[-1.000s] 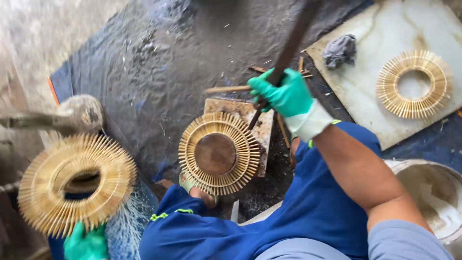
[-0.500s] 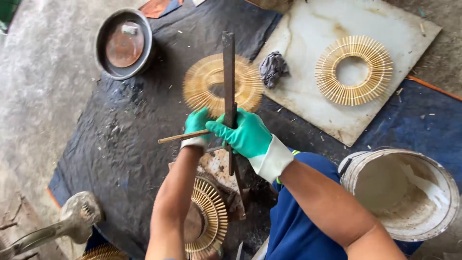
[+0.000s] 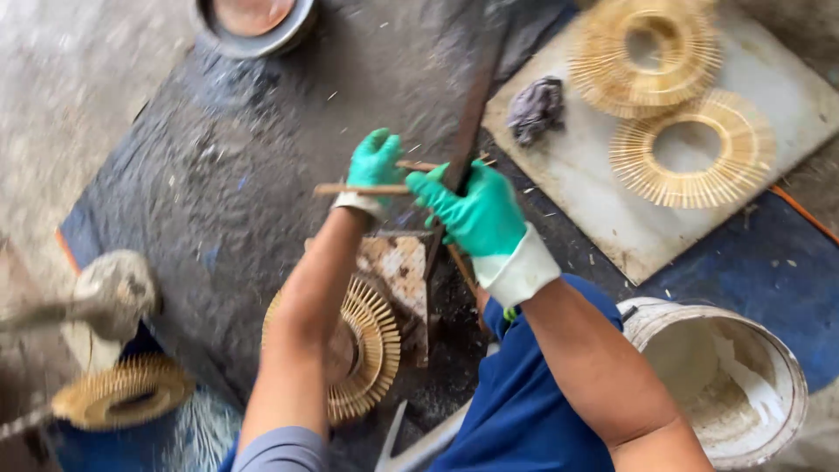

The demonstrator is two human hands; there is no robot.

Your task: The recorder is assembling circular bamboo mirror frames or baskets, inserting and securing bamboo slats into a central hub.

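Both my hands wear green gloves. My right hand (image 3: 476, 210) grips the handle of a long dark blade (image 3: 472, 109) that points away from me. My left hand (image 3: 374, 162) holds a thin bamboo stick (image 3: 360, 189) crosswise, right beside the blade. Below my arms a ring of bamboo slats (image 3: 371, 350) rests against a worn wooden block (image 3: 404, 271). Two more slat rings (image 3: 690, 162) lie on a pale board (image 3: 603, 210) at the upper right.
A dirty white bucket (image 3: 725, 385) stands at the lower right. A round metal pan (image 3: 253, 22) sits at the top. Another slat ring (image 3: 122, 393) and a grey tool head (image 3: 109, 293) are at the lower left. A crumpled rag (image 3: 535, 109) lies on the board.
My left hand let go of a slat ring at the left and came up beside the blade, taking hold of a stick. The view has swung and moved closer.
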